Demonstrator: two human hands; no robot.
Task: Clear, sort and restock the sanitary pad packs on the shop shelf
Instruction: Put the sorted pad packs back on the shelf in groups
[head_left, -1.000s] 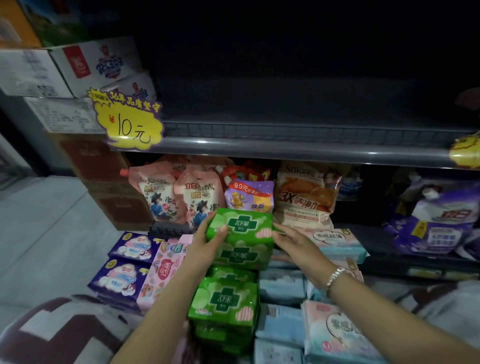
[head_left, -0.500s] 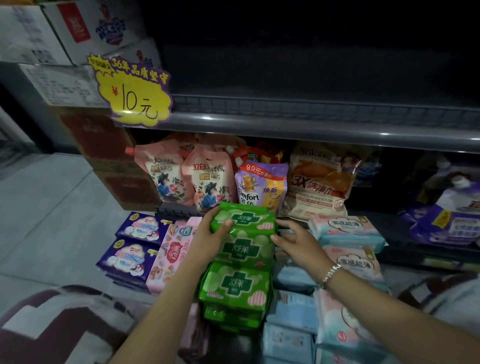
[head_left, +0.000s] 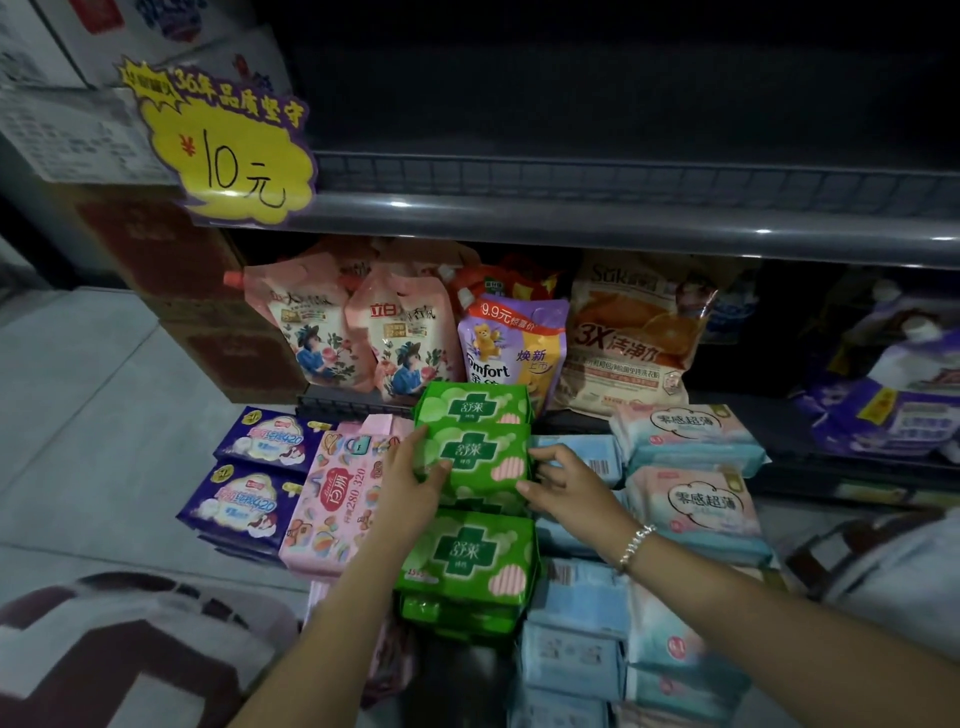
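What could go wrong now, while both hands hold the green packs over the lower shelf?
1. The left hand and right hand squeeze the green packs only from the sides, so the top one might slide off toward the refill pouches.
2. The green stack below already sits high; adding more could tip it onto the pink pack or the blue packs.

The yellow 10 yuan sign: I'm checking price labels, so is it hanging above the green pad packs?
No: the yellow sign is clipped at the upper shelf's left end, above the pink pouches, well left of the green packs.
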